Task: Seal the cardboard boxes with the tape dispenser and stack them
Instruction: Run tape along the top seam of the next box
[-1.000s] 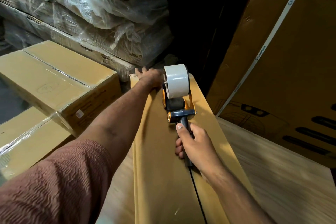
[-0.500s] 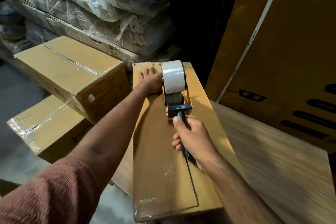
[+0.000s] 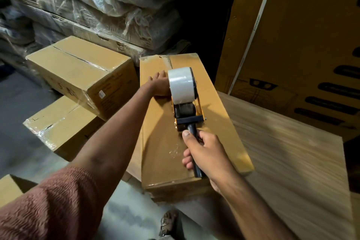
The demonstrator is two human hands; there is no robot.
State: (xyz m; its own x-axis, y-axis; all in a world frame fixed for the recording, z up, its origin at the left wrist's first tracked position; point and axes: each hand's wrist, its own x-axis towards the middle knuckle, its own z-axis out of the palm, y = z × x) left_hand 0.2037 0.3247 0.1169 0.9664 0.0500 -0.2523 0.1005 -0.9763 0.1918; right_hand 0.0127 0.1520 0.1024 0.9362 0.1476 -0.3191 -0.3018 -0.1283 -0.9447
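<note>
**Cardboard box under the tape dispenser**

Cardboard box (image 3: 210, 107), long and narrow, is lying on a wooden worktop (image 3: 292, 152), its near end overhanging the edge above the floor (image 3: 17, 115). The right hand (image 3: 206, 154) is gripping the black handle of the tape dispenser (image 3: 185, 103), which is sitting on the box's top with its white roll upright. The left hand (image 3: 158, 84) is pressing flat, fingers straight, on the top just left of the roll. Two taped boxes (image 3: 81, 72) are sitting stacked to the left.
</note>
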